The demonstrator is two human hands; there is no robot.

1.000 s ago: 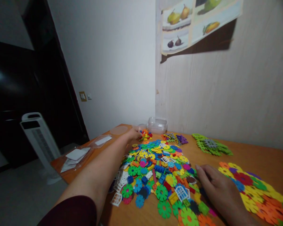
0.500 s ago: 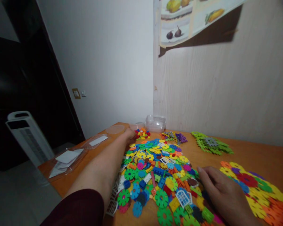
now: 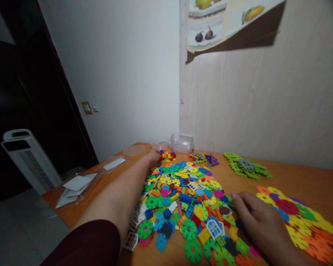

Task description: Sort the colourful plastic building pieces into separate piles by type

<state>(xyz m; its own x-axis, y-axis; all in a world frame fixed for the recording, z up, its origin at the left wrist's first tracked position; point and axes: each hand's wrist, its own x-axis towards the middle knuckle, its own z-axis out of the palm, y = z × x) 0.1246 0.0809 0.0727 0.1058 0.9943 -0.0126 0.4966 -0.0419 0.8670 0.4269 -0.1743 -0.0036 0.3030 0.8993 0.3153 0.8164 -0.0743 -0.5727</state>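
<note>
My left hand reaches to the far side of the table, at the left edge of a small heap of red, yellow and blue pieces; its fingertips are too small and hidden to read. A large pile of colourful plastic discs and bricks spreads beside my left forearm. My right hand rests at the pile's right edge, thumb out toward the pieces, its other fingers curled under and hidden.
Clear plastic boxes stand against the wall. Green interlocking pieces lie at the back right, flower discs at the right. Plastic bags with white papers lie on the table's left edge.
The whole view has shifted slightly. My left hand remains at the small far heap and my right hand beside the big pile, with little visible movement.
</note>
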